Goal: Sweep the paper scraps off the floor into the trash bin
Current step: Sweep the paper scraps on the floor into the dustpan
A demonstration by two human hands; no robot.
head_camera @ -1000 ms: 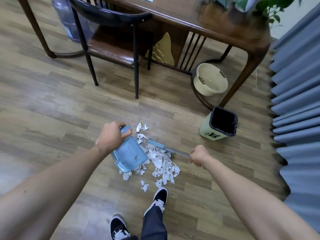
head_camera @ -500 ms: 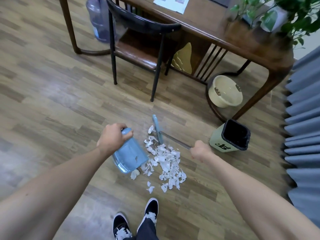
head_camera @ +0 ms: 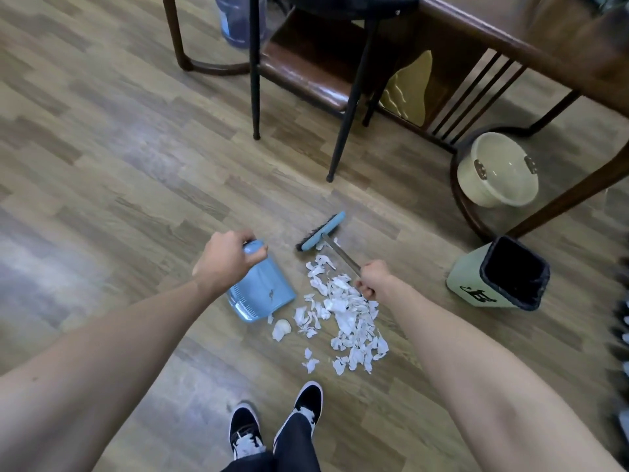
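A heap of white paper scraps [head_camera: 343,315] lies on the wood-look floor in front of my shoes. My left hand [head_camera: 226,258] grips the handle of a blue dustpan [head_camera: 260,291], which rests on the floor just left of the scraps with its mouth toward me. My right hand [head_camera: 372,279] holds the metal handle of a small blue brush [head_camera: 320,232]; the brush head sits beyond the far end of the heap. The pale green trash bin [head_camera: 473,284] with a black liner stands to the right, tilted toward me.
A dark chair [head_camera: 343,137] and a wooden desk [head_camera: 531,52] stand beyond the scraps. A cream basin [head_camera: 497,172] sits under the desk, a water jug [head_camera: 238,18] farther back. Grey curtain folds edge the right side. My shoes [head_camera: 275,424] are near the bottom.
The brush head has swung away from the dustpan to the far side of the heap. The dustpan has stayed put beside the scraps; the camera view has shifted.
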